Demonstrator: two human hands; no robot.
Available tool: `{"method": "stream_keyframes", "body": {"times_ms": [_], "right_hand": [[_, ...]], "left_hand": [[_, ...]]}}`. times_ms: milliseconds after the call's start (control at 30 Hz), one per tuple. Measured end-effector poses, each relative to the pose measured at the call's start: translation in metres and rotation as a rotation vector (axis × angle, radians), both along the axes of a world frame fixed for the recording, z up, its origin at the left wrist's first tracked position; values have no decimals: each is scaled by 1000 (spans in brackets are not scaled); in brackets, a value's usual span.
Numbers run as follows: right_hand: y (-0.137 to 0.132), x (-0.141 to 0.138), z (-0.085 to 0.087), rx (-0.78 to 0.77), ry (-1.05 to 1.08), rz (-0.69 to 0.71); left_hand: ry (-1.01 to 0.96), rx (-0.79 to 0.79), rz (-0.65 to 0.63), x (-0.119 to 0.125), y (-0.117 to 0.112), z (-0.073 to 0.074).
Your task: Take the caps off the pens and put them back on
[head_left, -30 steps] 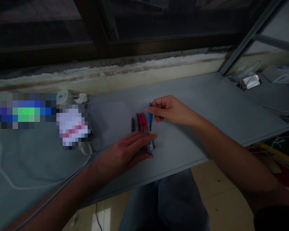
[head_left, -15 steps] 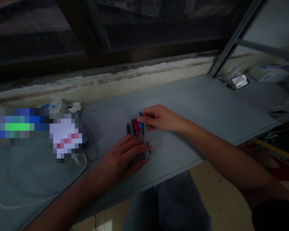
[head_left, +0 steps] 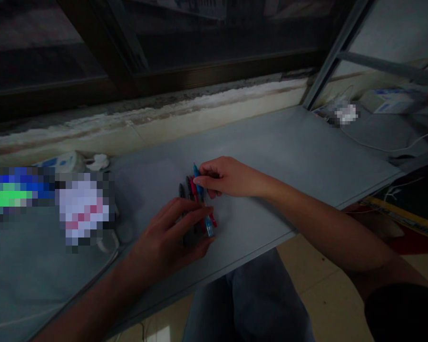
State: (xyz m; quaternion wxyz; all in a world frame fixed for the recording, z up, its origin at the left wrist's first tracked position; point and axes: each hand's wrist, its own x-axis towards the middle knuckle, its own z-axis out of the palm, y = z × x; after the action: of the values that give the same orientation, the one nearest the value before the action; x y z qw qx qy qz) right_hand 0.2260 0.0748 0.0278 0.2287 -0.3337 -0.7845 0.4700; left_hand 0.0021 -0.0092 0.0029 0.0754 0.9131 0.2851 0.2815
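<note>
A blue pen lies slanted at the right side of a small row of pens on the grey desk. My right hand pinches its upper part between thumb and fingers. Beside it are a red pen and dark pens, one with a grey end. My left hand reaches over the lower part of the row, its index finger across the blue pen and its thumb near the pen's lower tip. Those fingers are stretched and apart. The middles of the other pens are hidden under my left hand.
The grey desk runs below a window with a rough sill. At left stand a blurred-out white item, a white roll-like object and a cable. A metal frame post rises at right, near a white box.
The view has shifted slightly, so the scene sits further left. The blue pen's upper end now tilts more to the left, away from the red pen's line. Both hands stay at the pens.
</note>
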Motion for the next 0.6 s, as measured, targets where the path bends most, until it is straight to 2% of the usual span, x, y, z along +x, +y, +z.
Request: {"method": "stream_keyframes", "body": {"times_ms": [300, 600], "right_hand": [[-3, 0, 3, 14, -26, 15], [-4, -6, -2, -59, -76, 13]], "left_hand": [[-8, 30, -64, 1, 0, 4], [-36, -9, -123, 2, -2, -3]]}}
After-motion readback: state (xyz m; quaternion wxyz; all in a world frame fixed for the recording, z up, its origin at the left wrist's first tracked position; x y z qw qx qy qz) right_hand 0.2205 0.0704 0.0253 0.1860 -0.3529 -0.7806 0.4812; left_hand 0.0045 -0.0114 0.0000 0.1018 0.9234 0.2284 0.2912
